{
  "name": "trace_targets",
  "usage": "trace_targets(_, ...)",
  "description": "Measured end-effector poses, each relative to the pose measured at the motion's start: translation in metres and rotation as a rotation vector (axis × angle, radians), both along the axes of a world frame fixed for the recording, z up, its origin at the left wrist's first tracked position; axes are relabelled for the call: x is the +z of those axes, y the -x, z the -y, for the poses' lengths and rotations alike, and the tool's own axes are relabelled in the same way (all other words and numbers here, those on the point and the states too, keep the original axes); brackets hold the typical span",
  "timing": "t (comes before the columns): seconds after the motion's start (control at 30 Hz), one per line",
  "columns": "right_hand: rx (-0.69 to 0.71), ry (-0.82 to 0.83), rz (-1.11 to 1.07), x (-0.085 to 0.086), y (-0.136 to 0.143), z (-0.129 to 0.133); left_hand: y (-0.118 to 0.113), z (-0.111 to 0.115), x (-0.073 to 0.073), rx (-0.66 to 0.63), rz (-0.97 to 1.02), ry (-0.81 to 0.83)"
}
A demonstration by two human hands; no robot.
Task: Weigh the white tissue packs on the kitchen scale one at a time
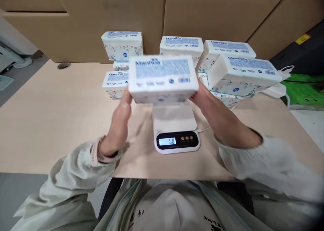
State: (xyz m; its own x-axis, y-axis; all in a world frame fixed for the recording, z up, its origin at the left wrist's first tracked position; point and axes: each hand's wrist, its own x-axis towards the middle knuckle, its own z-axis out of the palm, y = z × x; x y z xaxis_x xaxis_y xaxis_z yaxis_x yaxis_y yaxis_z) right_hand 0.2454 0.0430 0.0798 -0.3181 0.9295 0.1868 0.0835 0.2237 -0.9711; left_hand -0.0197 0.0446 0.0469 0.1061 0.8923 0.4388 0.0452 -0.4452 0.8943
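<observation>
Between my two hands I hold a white and blue tissue pack (pixel 164 72) marked "Manhua", raised over a white digital scale (pixel 174 118). My left hand (pixel 120 119) grips the pack's left end, and my right hand (pixel 209 106) grips its right end; most fingertips are hidden behind or under it. The scale's lit display (pixel 167 141) reads 0.0, with three round buttons beside it. The pack covers the far part of the scale, and a gap between pack and plate cannot be judged exactly.
Behind stand more tissue packs, some stacked: a left group (pixel 123 47), a middle pack (pixel 181 45) and a right group (pixel 244 76). Cardboard boxes (pixel 113 25) wall off the table's back. A cable (pixel 204 129) runs from the scale's right side. A green crate (pixel 305 91) is at far right.
</observation>
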Motion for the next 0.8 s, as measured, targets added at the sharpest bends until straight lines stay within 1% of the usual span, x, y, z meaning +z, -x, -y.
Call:
trace_targets(0.03, 0.002, 0.048, 0.030, -0.001, -0.013, 0.015, -0.006, 0.010, -0.007, -0.065, -0.032, 0.016)
trace_targets(0.1, -0.041, 0.125, 0.079, -0.009, -0.031, 0.035, -0.013, 0.025, -0.019, -0.198, -0.098, 0.045)
trace_targets(0.17, -0.079, 0.173, 0.103, -0.022, -0.042, 0.046, -0.015, 0.033, -0.028, -0.247, -0.129, 0.086)
trace_targets(0.23, -0.113, 0.203, 0.112, -0.035, -0.046, 0.050, -0.014, 0.036, -0.033, -0.265, -0.137, 0.106)
trace_targets(0.3, -0.216, 0.159, 0.109, -0.046, -0.046, 0.051, -0.013, 0.036, -0.037, -0.230, -0.138, 0.110)
trace_targets(0.37, -0.380, 0.013, 0.081, -0.057, -0.046, 0.049, -0.012, 0.035, -0.042, -0.152, -0.126, 0.112)
trace_targets(0.47, -0.615, -0.224, 0.024, -0.074, -0.047, 0.045, -0.011, 0.033, -0.048, -0.051, -0.053, 0.127)
trace_targets(0.57, -0.767, -0.327, 0.016, -0.085, -0.049, 0.042, -0.011, 0.032, -0.053, -0.009, 0.032, 0.148)
trace_targets(0.63, -0.780, -0.336, 0.023, -0.087, -0.050, 0.041, -0.011, 0.031, -0.054, 0.002, 0.052, 0.160)
trace_targets(0.73, -0.708, -0.296, 0.038, -0.085, -0.052, 0.043, -0.011, 0.029, -0.054, 0.012, 0.066, 0.180)
trace_targets(0.8, -0.689, -0.281, 0.034, -0.083, -0.052, 0.045, -0.011, 0.028, -0.053, 0.026, 0.079, 0.180)
